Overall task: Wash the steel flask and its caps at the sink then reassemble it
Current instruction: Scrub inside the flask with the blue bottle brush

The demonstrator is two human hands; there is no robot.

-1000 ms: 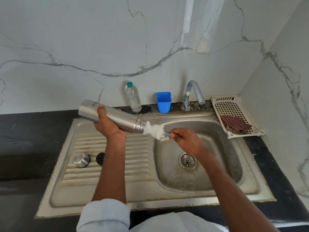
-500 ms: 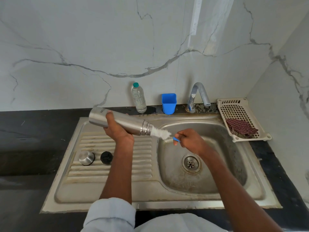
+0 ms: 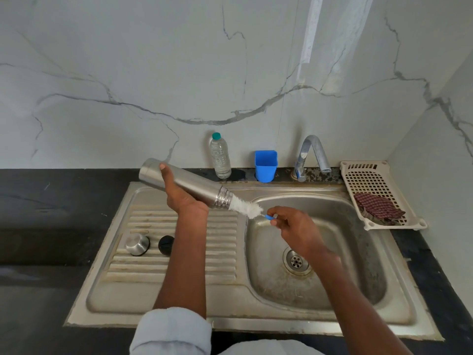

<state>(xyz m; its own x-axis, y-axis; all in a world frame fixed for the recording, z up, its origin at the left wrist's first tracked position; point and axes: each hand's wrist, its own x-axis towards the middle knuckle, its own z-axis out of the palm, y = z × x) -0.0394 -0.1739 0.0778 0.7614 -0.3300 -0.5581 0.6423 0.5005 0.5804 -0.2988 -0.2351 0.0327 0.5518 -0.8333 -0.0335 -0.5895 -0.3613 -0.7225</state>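
Over the sink's [image 3: 179, 313] left basin rim, your right hand [image 3: 298, 230] pinches the bottle brush's [image 3: 247, 207] blue handle; its white bristles sit half inside the flask [image 3: 190, 184] mouth. Your left hand [image 3: 183, 198] wraps the flask, whose long axis slopes down-right toward the brush. Brushed steel, threaded neck, uncapped; both caps [image 3: 137, 244] rest on the drainboard.

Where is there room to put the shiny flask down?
The ribbed steel drainboard is bare right of the small black cap and in front of the round steel cap. The sink basin is free too. The back ledge between clear plastic bottle and blue cup is crowded.
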